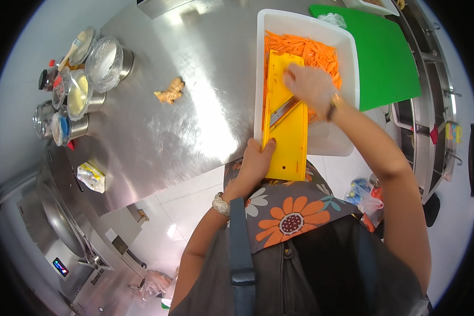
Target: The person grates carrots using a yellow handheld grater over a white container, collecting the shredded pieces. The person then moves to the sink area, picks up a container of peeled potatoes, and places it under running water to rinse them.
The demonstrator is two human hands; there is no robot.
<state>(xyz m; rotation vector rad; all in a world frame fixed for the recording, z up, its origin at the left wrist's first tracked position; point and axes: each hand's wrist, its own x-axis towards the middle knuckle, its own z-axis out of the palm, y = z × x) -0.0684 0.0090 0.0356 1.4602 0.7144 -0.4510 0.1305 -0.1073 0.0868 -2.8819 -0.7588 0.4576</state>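
A yellow plastic mandoline slicer (287, 146) leans in a white plastic tub (354, 71), its lower end reaching over the near rim towards my apron. My left hand (257, 158) grips the slicer's left edge near that end, thumb on top. Across its middle runs a slanted metal blade (283, 111). My right hand (314, 87), blurred by motion, is curled over the upper part of the slicer, just beyond the blade. Whatever may be under its fingers is hidden. Orange shredded carrot (320, 49) lies in the far part of the tub, around and behind the slicer.
Left of the tub, a piece of ginger root (172, 91) rests on the stainless steel table (150, 134). Several plastic-covered metal pots (120, 65) stand at the far left. A green cutting board (387, 59) lies right of the tub, near a metal rack (430, 75).
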